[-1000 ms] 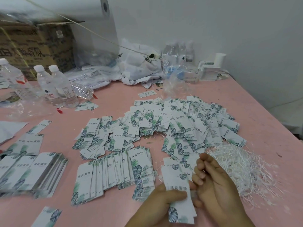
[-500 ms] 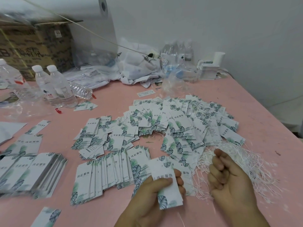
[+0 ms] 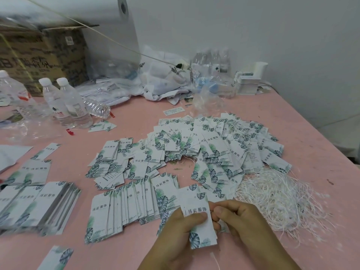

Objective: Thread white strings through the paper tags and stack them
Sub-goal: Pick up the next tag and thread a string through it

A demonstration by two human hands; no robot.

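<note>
Pink table (image 3: 311, 133), cluttered. Left hand (image 3: 181, 232) grips a tag (image 3: 196, 213); right hand (image 3: 239, 221) pinches at its edge, string hardly visible. Keep tag steady, feed through hole. Strings (image 3: 276, 199) just right, stack (image 3: 124, 203) left, loose tags (image 3: 214, 149) beyond.

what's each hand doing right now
Left hand: grips a tag, thumb across its face.
Right hand: fingers curled at the tag's right edge, seemingly pinching a string; the string itself is too thin to confirm.
</note>
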